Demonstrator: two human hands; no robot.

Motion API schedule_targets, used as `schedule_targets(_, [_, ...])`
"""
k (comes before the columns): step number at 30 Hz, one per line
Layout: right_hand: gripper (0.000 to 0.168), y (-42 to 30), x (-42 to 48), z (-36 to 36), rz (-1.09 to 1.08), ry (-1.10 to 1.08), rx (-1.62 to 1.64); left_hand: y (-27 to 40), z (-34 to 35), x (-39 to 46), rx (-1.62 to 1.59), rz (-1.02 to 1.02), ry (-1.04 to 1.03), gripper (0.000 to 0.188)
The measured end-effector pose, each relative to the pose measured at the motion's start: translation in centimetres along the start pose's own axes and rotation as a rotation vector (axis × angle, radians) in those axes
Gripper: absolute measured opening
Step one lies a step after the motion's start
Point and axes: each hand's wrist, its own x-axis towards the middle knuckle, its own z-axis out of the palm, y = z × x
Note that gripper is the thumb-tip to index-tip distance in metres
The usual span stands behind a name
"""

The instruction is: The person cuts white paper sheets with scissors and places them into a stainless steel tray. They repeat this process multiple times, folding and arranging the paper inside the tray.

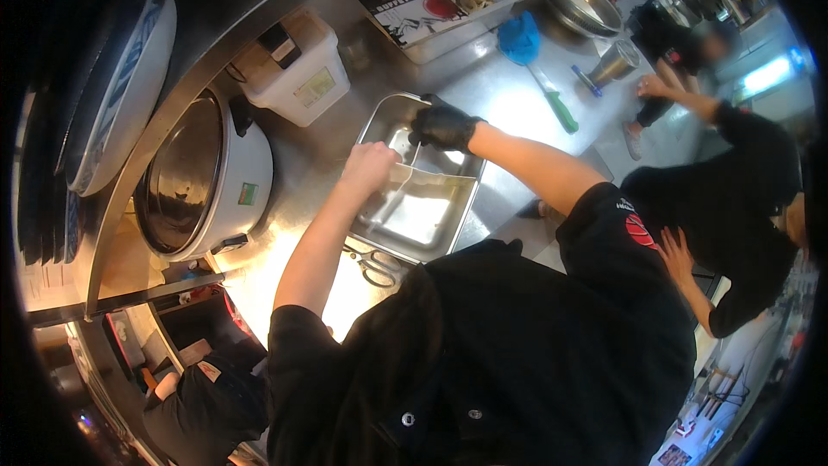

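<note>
A rectangular stainless steel pan (387, 118) sits on the steel counter in front of me. Across its nearer half hangs clear plastic (428, 189), a bag or a sheet; I cannot tell which. My bare left hand (370, 165) is closed on the plastic's edge at the pan's left side. Over the far part of the pan, my right hand (446, 126), in a black glove, has its fingers curled at the same plastic; its fingertips are partly hidden. Scissors with black handles (376, 266) lie by the pan's near side, close to my body.
A large rice cooker (249, 171) and a white plastic tub (301, 77) stand at left. Beyond lie a tub bearing a menu (414, 6), a green-handled knife (557, 107), a blue cloth (519, 39) and steel bowls (582, 3). People (718, 188) stand right and lower left (200, 401).
</note>
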Motion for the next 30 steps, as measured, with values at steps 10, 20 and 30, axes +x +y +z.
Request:
schedule_targets(10, [0.045, -0.4, -4.5, 2.0, 0.102, 0.596, -0.033, 0.0, 1.0, 1.4, -0.003, 0.069, 0.242, 0.024])
schedule_targets(20, [0.081, -5.2, -7.5, 2.5, 0.548, 0.646, 0.004, 6.2, 1.1, -2.8, -0.315, -0.371, 0.775, 0.065])
schedule_targets(30, [0.037, -5.9, -7.3, 4.4, 0.727, 0.196, 0.484, 5.9, 1.1, -3.6, -0.537, -0.595, 0.401, 0.026])
